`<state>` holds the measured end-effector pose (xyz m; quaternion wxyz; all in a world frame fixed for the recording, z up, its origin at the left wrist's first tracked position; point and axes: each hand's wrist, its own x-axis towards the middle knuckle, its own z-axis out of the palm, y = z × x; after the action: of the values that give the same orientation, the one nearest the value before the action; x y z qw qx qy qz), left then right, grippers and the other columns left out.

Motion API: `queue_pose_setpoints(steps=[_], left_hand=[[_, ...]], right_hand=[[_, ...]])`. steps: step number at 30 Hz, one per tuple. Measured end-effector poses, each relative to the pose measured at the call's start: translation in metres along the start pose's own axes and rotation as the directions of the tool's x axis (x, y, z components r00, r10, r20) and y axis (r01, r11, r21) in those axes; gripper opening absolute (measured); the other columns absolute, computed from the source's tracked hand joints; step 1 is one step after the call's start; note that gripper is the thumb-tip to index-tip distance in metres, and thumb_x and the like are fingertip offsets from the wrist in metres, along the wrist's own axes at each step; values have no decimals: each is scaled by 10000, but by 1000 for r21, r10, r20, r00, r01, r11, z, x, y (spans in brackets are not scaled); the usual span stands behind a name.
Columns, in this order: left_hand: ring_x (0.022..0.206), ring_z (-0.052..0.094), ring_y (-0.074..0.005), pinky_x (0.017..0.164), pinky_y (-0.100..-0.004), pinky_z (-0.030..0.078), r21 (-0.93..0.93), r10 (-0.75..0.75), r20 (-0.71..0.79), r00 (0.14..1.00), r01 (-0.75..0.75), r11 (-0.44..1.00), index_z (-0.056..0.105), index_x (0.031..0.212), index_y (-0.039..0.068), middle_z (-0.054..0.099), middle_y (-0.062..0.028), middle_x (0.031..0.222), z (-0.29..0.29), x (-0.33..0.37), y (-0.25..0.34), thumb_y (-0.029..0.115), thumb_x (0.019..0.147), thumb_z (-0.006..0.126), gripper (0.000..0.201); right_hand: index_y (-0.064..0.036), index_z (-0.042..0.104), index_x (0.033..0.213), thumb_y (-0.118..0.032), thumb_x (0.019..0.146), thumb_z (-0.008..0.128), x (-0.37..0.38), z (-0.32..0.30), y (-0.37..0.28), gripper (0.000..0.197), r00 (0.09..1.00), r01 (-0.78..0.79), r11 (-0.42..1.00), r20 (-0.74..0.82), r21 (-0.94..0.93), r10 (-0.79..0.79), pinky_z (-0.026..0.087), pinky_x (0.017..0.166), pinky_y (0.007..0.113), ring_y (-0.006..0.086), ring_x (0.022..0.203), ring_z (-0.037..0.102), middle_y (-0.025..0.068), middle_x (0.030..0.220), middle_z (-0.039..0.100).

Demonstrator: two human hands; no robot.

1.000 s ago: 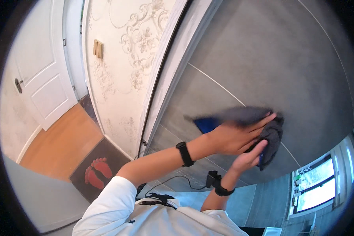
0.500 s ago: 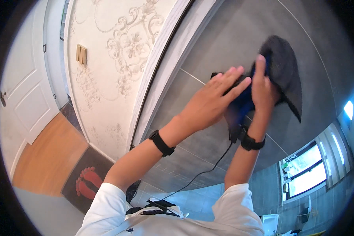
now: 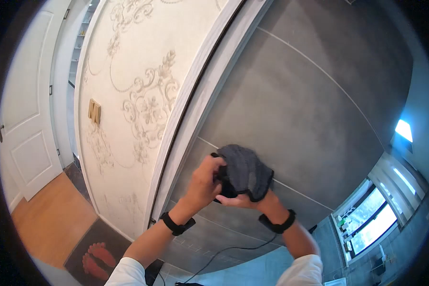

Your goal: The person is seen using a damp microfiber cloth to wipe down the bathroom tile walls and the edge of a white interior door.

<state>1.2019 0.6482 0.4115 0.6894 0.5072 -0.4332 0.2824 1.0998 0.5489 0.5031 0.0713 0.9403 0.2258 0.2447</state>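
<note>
Both hands are meeting in front of the grey tiled wall (image 3: 310, 109), bunching up a dark grey cloth (image 3: 245, 171) between them. The left hand (image 3: 206, 183) is curling its fingers into the cloth's left edge, gripping the fabric from the side — knuckles toward the camera. The right hand (image 3: 245, 199) is cupping the cloth from below, palm up, fingers folding in under the bundle, so the cloth is sitting on top of it and draping over its far side. Whether the cloth is touching the tiles is hard to tell. Black bands are showing on both wrists. Off to the left, a white door frame (image 3: 195, 114) is running up beside a cream panel with ornate scrollwork (image 3: 128, 95) — and down below, a dark mat with red footprints (image 3: 97, 255) is lying on the wooden floor (image 3: 47, 214).
</note>
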Motion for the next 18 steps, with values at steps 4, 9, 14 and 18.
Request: queue_pose_setpoints(steps=[4,9,14,18], left_hand=[[719,513,-218,631,-277,443,-178,144,181,973,-111,978,500,1018,52,509,-108,923,-4,33,25,-61,684,563,358],[1088,452,-313,883,-371,381,137,363,14,932,-361,922,470,1086,53,438,-170,1216,-23,63,42,44,682,647,441],[1171,346,-361,967,-430,253,524,250,-267,931,-77,848,342,1253,71,363,-193,1278,-49,76,14,220,619,761,775],[1113,387,-324,931,-442,268,602,149,-235,961,24,798,237,1356,51,395,-181,1235,-56,71,-21,274,565,795,993]], right_hand=[[-42,423,1240,-411,723,664,-28,-16,45,679,994,-67,959,70,-276,90,375,921,410,330,1083,477,154,1213,480],[-15,567,1067,-332,777,589,12,-105,94,431,996,-55,934,-85,-353,27,437,828,418,303,937,557,193,1041,575],[58,615,747,-141,712,509,108,-215,94,228,707,-662,647,-604,-380,369,467,715,443,391,732,594,263,804,599],[64,604,712,-120,670,522,134,-178,84,206,845,-512,596,-485,-618,223,468,706,432,409,729,582,277,782,587]])
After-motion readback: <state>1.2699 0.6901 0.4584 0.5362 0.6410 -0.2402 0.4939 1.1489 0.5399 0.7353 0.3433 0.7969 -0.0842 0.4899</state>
